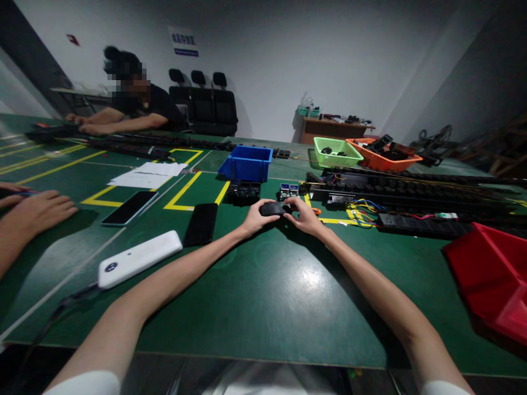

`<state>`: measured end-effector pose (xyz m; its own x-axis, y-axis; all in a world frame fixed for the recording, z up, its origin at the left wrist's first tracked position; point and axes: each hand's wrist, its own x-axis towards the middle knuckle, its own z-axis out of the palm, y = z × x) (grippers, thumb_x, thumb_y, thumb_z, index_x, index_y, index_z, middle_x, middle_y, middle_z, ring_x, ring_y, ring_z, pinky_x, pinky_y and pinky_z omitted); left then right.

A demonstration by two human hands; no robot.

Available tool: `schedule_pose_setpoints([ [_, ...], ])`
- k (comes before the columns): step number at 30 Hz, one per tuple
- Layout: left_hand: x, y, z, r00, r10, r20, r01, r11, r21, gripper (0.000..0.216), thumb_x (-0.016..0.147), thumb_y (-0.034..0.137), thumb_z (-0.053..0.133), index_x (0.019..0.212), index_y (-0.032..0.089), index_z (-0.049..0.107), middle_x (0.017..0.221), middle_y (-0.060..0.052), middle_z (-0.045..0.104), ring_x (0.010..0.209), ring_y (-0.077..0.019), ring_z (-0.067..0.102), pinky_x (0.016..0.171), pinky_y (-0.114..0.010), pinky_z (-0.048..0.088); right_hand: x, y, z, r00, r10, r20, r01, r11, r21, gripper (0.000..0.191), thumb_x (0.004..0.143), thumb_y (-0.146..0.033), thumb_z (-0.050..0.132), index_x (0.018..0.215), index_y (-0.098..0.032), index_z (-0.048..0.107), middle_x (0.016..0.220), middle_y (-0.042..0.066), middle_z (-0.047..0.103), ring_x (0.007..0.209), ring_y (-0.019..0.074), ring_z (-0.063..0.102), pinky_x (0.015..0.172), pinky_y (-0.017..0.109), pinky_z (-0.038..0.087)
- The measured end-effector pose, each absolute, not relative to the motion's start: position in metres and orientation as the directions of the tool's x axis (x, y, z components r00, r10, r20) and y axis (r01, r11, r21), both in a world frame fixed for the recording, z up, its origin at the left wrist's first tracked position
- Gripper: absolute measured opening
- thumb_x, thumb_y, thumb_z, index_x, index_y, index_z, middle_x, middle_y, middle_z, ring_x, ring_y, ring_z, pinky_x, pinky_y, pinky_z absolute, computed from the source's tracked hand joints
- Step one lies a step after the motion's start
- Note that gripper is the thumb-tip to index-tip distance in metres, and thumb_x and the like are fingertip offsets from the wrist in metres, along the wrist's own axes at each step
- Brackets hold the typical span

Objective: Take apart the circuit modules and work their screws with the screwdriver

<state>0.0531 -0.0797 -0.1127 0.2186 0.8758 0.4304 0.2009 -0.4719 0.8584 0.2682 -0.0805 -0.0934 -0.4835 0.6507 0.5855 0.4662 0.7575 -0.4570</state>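
Note:
Between my hands, just above the green table (263,307), is a small flat black rectangular part (272,209). My left hand (256,218) is closed on its left end, thumb on the near side. The fingers of my right hand (305,217) pinch at its right end, where a small greenish spot shows. Fine details of the part are too small to make out. Just beyond my hands sit several black block-shaped modules (244,191) and a smaller group of modules with pale, metallic-looking tops (289,190).
A blue bin (247,164) stands beyond my hands, a red bin (489,274) at right. Long black rails with wires (395,192) lie right. Two phones (201,225) and a white cabled device (140,259) lie left. Another person's hand (45,214) rests far left; a co-worker (135,104) sits opposite.

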Motion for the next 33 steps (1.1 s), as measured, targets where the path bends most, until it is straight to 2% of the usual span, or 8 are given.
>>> schedule_pose_setpoints([
  [13, 0.054, -0.084, -0.109, 0.208, 0.888, 0.41, 0.155, -0.444, 0.883, 0.059, 0.063, 0.042, 0.08, 0.113, 0.015, 0.064, 0.109, -0.008, 0.067, 0.102, -0.0224, 0.06, 0.094, -0.035, 0.045, 0.269, -0.08, -0.093, -0.464, 0.68, 0.568, 0.451, 0.733, -0.509, 0.035, 0.084, -0.031, 0.06, 0.116, -0.02, 0.053, 0.114, 0.011, 0.06, 0.102, 0.0247, 0.06, 0.085, 0.04, 0.052],
  [19, 0.054, -0.079, -0.112, 0.192, 0.927, 0.323, 0.033, -0.335, 0.942, 0.044, 0.082, 0.049, 0.059, 0.109, 0.015, 0.067, 0.102, -0.007, 0.069, 0.09, -0.0188, 0.061, 0.075, -0.027, 0.048, 0.272, -0.079, -0.089, -0.455, 0.697, 0.555, 0.369, 0.714, -0.595, 0.037, 0.084, -0.032, 0.062, 0.118, -0.02, 0.053, 0.115, 0.01, 0.06, 0.107, 0.0247, 0.059, 0.091, 0.042, 0.05],
  [24, 0.051, -0.075, -0.114, 0.244, 0.949, 0.2, -0.062, -0.19, 0.98, 0.044, 0.075, 0.044, 0.07, 0.108, 0.016, 0.065, 0.091, -0.004, 0.068, 0.076, -0.0146, 0.062, 0.061, -0.021, 0.046, 0.271, -0.078, -0.087, -0.452, 0.739, 0.5, 0.236, 0.639, -0.732, 0.04, 0.083, -0.033, 0.065, 0.12, -0.022, 0.053, 0.123, 0.01, 0.059, 0.117, 0.0241, 0.057, 0.101, 0.044, 0.045],
  [26, 0.05, -0.077, -0.112, 0.339, 0.93, 0.145, -0.132, -0.105, 0.986, 0.048, 0.073, 0.04, 0.072, 0.114, 0.018, 0.062, 0.1, -0.005, 0.068, 0.08, -0.0155, 0.064, 0.064, -0.022, 0.049, 0.27, -0.078, -0.086, -0.457, 0.751, 0.476, 0.172, 0.6, -0.781, 0.043, 0.082, -0.033, 0.067, 0.121, -0.023, 0.053, 0.126, 0.01, 0.059, 0.121, 0.0239, 0.056, 0.104, 0.045, 0.043],
  [29, 0.049, -0.081, -0.106, 0.494, 0.867, 0.069, -0.235, 0.057, 0.97, 0.058, 0.073, 0.032, 0.073, 0.127, 0.021, 0.055, 0.114, -0.007, 0.067, 0.093, -0.0184, 0.066, 0.079, -0.029, 0.053, 0.269, -0.079, -0.084, -0.473, 0.759, 0.448, 0.092, 0.548, -0.832, 0.047, 0.08, -0.034, 0.07, 0.122, -0.024, 0.053, 0.129, 0.01, 0.059, 0.123, 0.0233, 0.055, 0.107, 0.044, 0.041],
  [33, 0.047, -0.085, -0.1, 0.581, 0.814, 0.009, -0.261, 0.176, 0.949, 0.069, 0.073, 0.027, 0.073, 0.136, 0.024, 0.045, 0.118, -0.008, 0.066, 0.094, -0.0198, 0.068, 0.088, -0.036, 0.053, 0.266, -0.08, -0.083, -0.464, 0.779, 0.422, 0.007, 0.479, -0.878, 0.051, 0.075, -0.035, 0.075, 0.121, -0.024, 0.055, 0.131, 0.01, 0.06, 0.125, 0.0228, 0.055, 0.111, 0.044, 0.038],
])
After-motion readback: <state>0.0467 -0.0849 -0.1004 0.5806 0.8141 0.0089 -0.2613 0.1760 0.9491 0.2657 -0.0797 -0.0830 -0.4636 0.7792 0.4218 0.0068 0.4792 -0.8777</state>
